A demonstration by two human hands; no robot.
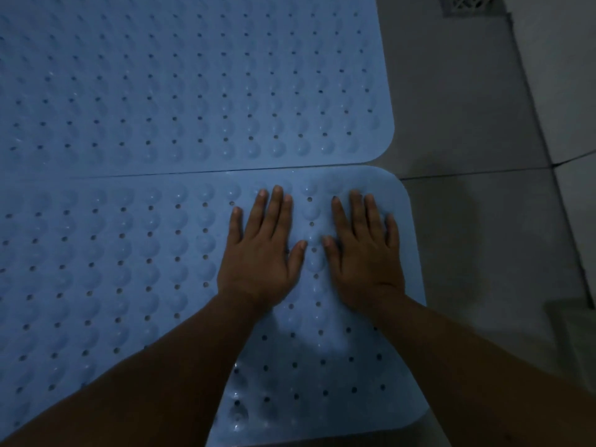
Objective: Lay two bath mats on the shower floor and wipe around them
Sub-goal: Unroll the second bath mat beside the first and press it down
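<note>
Two light blue rubber bath mats with bumps and small drain holes lie flat on the floor, edge to edge. The far mat (180, 79) fills the upper left. The near mat (106, 253) runs across the lower half, its long edge touching the far mat's edge. My left hand (261, 253) lies palm down on the near mat, fingers apart. Beside it, close to the mat's rounded far right corner, my right hand (364, 250) also presses flat. Neither hand holds anything. No cloth is in view.
Grey floor tiles (477, 130) with a dark grout line lie to the right of both mats. A floor drain grate (467, 3) sits at the top right. A raised tile ledge (567, 188) runs diagonally along the right side. The light is dim.
</note>
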